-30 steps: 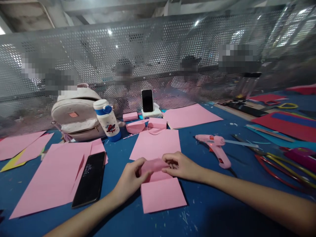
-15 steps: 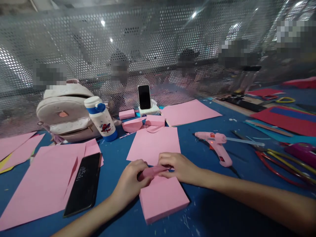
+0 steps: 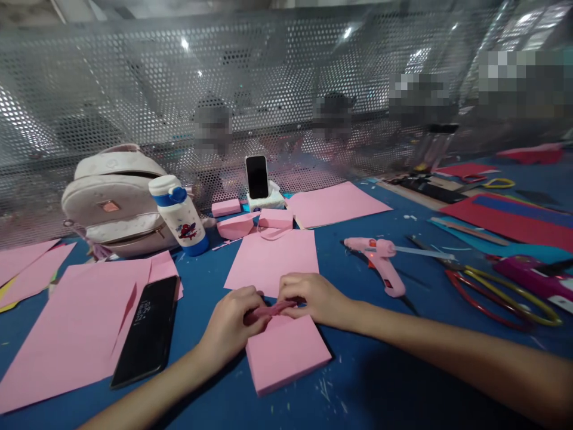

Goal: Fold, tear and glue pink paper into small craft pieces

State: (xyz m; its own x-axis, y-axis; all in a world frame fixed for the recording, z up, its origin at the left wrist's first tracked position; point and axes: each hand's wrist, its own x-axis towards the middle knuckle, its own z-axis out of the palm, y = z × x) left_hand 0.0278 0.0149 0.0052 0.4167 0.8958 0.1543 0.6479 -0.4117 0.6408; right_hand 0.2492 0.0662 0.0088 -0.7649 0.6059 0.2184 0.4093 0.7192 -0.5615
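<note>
A pink paper box (image 3: 286, 352) lies on the blue table in front of me, with a folded flap (image 3: 271, 310) at its far end. My left hand (image 3: 233, 316) is closed on the flap's left side, thumb toward me and fingers behind. On the right side of the same flap, my right hand (image 3: 316, 298) pinches the paper between thumb and curled fingers. Some of the fingertips are hidden behind the fold. Just beyond both hands lies a flat pink sheet (image 3: 274, 257).
To the right rest a pink glue gun (image 3: 380, 260) with a glue stick and large scissors (image 3: 501, 298). A black phone (image 3: 147, 331) lies on pink paper (image 3: 85, 322) at left. Behind stand a white backpack (image 3: 116, 200), a bottle (image 3: 179, 215) and an upright phone (image 3: 257, 177).
The flap between my hands is now pressed flatter and narrower. The box and both hands sit slightly further left in view, as the whole scene has shifted left.
</note>
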